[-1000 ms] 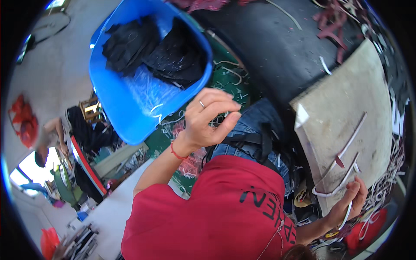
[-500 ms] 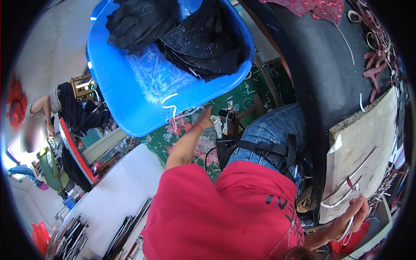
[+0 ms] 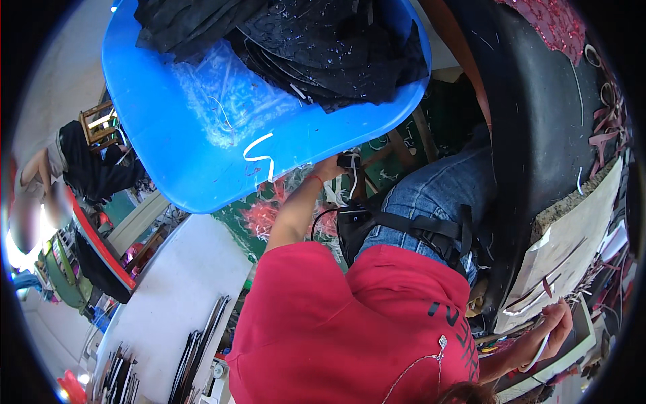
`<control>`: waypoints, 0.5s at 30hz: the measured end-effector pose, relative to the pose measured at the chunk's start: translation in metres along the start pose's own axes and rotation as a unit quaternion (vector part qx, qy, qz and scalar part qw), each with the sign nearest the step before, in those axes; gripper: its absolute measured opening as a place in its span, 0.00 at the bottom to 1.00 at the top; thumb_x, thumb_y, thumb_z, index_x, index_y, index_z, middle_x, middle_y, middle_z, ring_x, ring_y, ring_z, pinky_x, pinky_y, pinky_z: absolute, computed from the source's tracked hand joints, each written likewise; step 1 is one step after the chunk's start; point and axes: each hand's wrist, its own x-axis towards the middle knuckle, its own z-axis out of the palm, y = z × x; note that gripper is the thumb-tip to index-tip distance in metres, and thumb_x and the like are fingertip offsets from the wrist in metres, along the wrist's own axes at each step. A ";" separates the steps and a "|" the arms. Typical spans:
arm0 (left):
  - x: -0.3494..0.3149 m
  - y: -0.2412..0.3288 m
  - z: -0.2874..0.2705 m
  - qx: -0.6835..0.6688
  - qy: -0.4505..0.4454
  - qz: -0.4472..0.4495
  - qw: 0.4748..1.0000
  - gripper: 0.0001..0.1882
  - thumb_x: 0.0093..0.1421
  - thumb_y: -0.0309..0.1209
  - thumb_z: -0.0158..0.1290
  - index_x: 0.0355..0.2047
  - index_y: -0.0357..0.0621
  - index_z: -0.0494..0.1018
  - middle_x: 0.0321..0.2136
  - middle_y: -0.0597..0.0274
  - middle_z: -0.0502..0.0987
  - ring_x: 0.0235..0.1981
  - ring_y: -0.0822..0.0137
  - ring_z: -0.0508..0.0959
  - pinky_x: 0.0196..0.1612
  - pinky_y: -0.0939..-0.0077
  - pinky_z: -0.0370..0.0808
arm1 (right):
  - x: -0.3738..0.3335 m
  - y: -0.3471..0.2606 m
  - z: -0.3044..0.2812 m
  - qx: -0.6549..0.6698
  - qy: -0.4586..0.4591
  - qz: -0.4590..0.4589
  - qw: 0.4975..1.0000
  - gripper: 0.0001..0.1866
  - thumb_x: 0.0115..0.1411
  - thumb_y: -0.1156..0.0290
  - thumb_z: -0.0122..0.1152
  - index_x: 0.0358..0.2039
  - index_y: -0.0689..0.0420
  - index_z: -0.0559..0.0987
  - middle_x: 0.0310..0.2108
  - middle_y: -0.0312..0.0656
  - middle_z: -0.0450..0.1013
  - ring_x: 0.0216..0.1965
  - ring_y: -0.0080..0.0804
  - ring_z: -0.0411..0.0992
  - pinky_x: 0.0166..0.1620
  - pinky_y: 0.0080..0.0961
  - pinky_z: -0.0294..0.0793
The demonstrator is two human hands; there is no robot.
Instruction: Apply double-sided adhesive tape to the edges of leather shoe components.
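Note:
My left hand [image 3: 328, 168] reaches down past the near rim of the blue plastic tub [image 3: 192, 192], beside a small dark box [image 3: 348, 160]; its fingers are partly hidden there. At the lower right, my right hand [image 3: 555, 328] has its fingers closed together, and a narrow white strip [image 3: 538, 351] hangs from them along the wrist. Close above that hand, thin dark strips [image 3: 548, 286] lie on a pale worn board [image 3: 565, 249]. Inside the tub are stacked black fabric pieces [image 3: 323, 57] and clear plastic film [image 3: 229, 101]. A bent white strip [image 3: 259, 153] lies over the near rim.
Pink and white scraps [image 3: 266, 215] litter the green floor. On my right is a black padded surface [image 3: 558, 121] with pink sequinned fabric [image 3: 548, 27] and pinkish strips. A white table [image 3: 175, 269] holds bundles of dark strips. Another person [image 3: 44, 165] works at the far left.
My left hand has moved from open air near the tub's rim to the small dark box, its fingers now partly hidden. The right hand stays near the board. The view has shifted.

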 end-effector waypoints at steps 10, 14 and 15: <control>-0.114 0.065 -0.126 0.006 0.056 -0.092 0.994 0.31 0.48 0.42 0.67 0.46 0.35 0.71 0.37 0.43 0.79 0.41 0.47 0.80 0.45 0.59 0.75 | -0.003 0.019 0.004 0.062 -0.031 -0.042 0.997 0.09 0.67 0.72 0.54 0.41 0.65 0.78 0.28 0.38 0.71 0.30 0.22 0.67 0.36 0.21 0.68; -0.149 0.107 -0.168 0.049 -0.023 -0.208 0.977 0.36 0.49 0.47 0.64 0.50 0.32 0.71 0.42 0.39 0.78 0.45 0.47 0.79 0.49 0.61 0.74 | -0.007 0.029 0.007 0.082 -0.037 -0.035 0.995 0.09 0.68 0.72 0.52 0.40 0.65 0.77 0.27 0.38 0.70 0.29 0.22 0.67 0.36 0.21 0.68; -0.154 0.111 -0.176 0.092 -0.032 -0.191 0.977 0.38 0.48 0.47 0.64 0.53 0.33 0.70 0.43 0.39 0.78 0.45 0.47 0.79 0.50 0.60 0.74 | -0.007 0.036 0.008 0.103 -0.037 -0.038 0.993 0.09 0.68 0.72 0.52 0.40 0.65 0.77 0.26 0.37 0.70 0.29 0.22 0.67 0.37 0.21 0.69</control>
